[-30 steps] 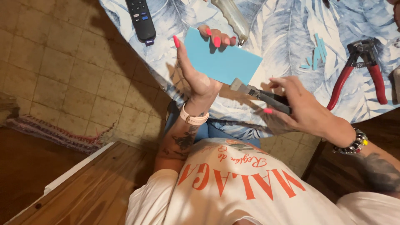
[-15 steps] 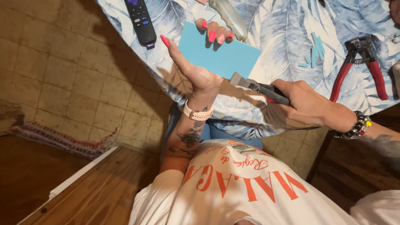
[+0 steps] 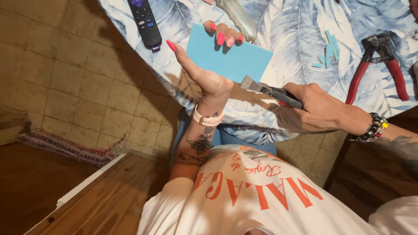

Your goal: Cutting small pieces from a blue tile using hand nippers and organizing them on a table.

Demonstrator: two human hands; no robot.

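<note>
Here, a black remote control [image 3: 144, 21] lies at upper left on the leaf-patterned tablecloth [image 3: 296, 30]. At centre, the left hand [image 3: 204, 74] holds a light-blue tile [image 3: 228, 58], fingers curled over its top edge, thumb extended. The right hand [image 3: 318, 109] is fisted around a flat-jawed nipper tool [image 3: 270, 90] touching the tile's lower edge. Red-handled pliers [image 3: 379, 65] lie at upper right.

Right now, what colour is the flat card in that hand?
Light blue card, plain, best in the head view.
</note>
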